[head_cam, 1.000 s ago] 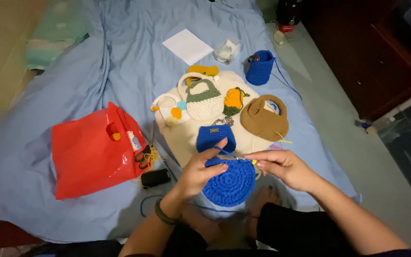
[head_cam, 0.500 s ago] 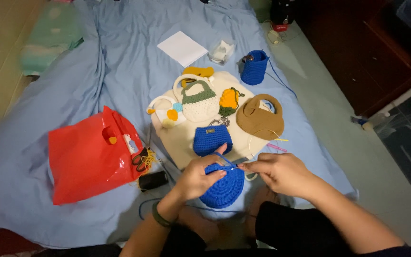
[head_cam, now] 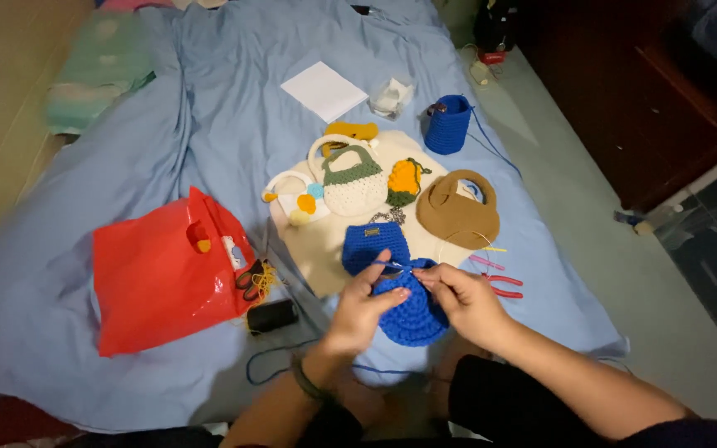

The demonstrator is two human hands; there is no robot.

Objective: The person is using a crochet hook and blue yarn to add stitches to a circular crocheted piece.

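My left hand (head_cam: 360, 309) and my right hand (head_cam: 464, 303) meet over a round blue crochet piece (head_cam: 412, 319) that lies in front of my knees. The left fingers pinch its upper edge and a strand of blue yarn. The right fingers pinch the same edge from the other side; a crochet hook there is too small to make out. A small blue crocheted pouch (head_cam: 375, 245) lies just beyond the hands on a cream cloth (head_cam: 313, 249).
On the blue sheet (head_cam: 234, 83) lie a red plastic bag (head_cam: 163, 274), a black spool (head_cam: 273, 316), a brown crocheted bag (head_cam: 458, 216), a green-and-white bag (head_cam: 350, 184), pink-handled pliers (head_cam: 499, 286), a blue yarn holder (head_cam: 447, 124) and white paper (head_cam: 324, 90). Dark furniture stands at right.
The view has shifted slightly. Both hands stay on the round blue piece, with the fingers drawn closer together at its upper edge.
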